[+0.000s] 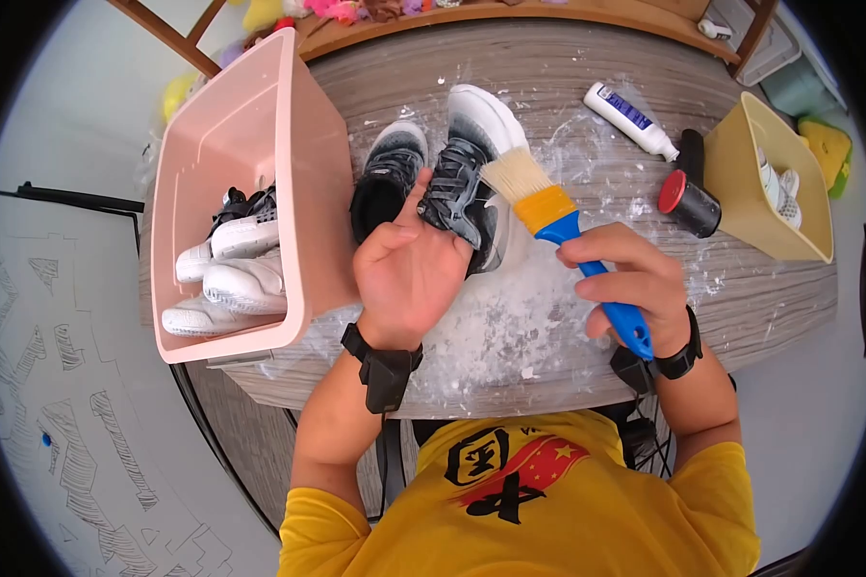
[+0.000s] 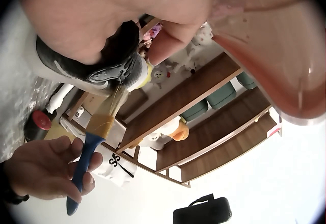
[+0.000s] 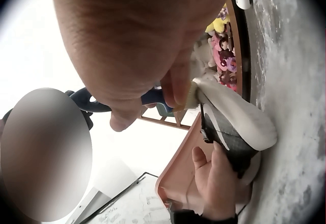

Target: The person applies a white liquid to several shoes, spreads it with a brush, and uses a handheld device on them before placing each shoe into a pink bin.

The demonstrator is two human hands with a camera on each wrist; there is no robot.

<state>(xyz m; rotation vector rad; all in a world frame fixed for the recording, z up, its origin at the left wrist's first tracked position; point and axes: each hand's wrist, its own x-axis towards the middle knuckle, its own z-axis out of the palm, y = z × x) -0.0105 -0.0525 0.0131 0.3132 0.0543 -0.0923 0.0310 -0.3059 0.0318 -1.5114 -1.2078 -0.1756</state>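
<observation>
A grey-and-black sneaker (image 1: 464, 178) with a white sole is tilted in front of my left hand (image 1: 409, 279). That hand holds it palm up, its fingers at the shoe's opening and one finger along the side; some fingers are hidden inside. My right hand (image 1: 635, 284) grips the blue handle of a paintbrush (image 1: 568, 231) with a yellow ferrule. The brush's pale bristles (image 2: 118, 102) lie against the sneaker's white sole edge. Beside it on the table stands the matching sneaker (image 1: 392, 173), with a dark opening.
A pink bin (image 1: 322, 202) with several white shoes stands at the left. At the right are a white bottle (image 1: 633, 120), a black cylinder with a red end (image 1: 693, 202) and a yellow bin (image 1: 751, 192). White smears mark the wood-grain table (image 1: 491, 356). A shelf (image 1: 510, 12) runs behind.
</observation>
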